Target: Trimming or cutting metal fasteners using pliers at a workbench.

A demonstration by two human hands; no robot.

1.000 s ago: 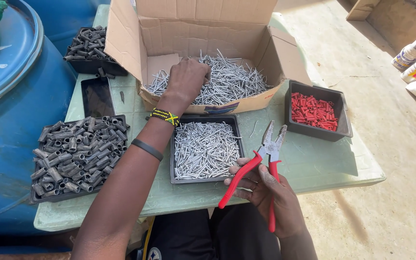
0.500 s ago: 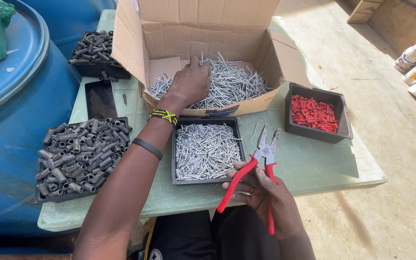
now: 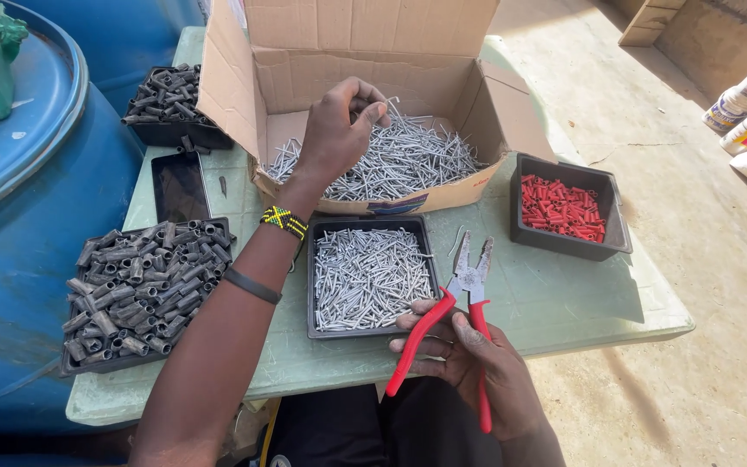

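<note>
Where a second ago it lay pressed flat into the pile, the left hand (image 3: 339,130) has lifted above the cardboard box (image 3: 477,95) at upper centre, fingertips pinched on a few nails (image 3: 391,164). Lower centre, the right hand (image 3: 477,363) keeps the red-handled pliers (image 3: 460,303), their tips parted, beside the black tray (image 3: 372,333) of short nails.

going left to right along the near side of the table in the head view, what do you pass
tray of dark metal sleeves → tray of cut silver pins → red-handled pliers in the right hand → tray of red plugs
</note>
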